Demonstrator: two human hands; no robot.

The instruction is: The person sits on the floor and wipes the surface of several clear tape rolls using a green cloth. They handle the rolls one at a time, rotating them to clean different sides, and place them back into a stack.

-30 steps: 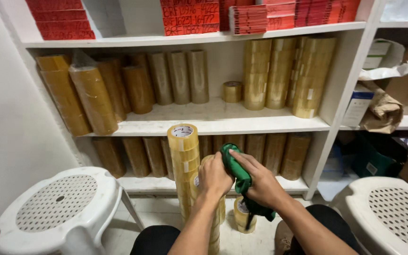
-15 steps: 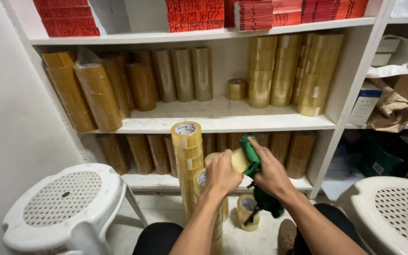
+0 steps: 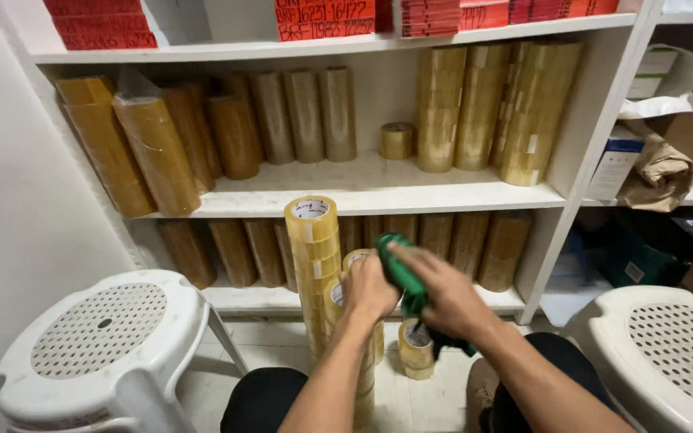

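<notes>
2 hands at tape stack (image 3: 312, 265), left hand (image 3: 368, 287) fingers gripping roll (image 3: 354, 259), right hand (image 3: 443, 293) fingers clutching green cloth (image 3: 401, 273)

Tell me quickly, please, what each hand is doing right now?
Left hand: closed on a roll of packing tape.
Right hand: pressing a green cloth against that roll.

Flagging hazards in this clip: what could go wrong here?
The tall stack of yellowish tape rolls stands free on the floor; the left hand gripping a roll beside it, or the right hand wiping with the green cloth, could nudge it over. The small tape roll underneath might get kicked.
</notes>
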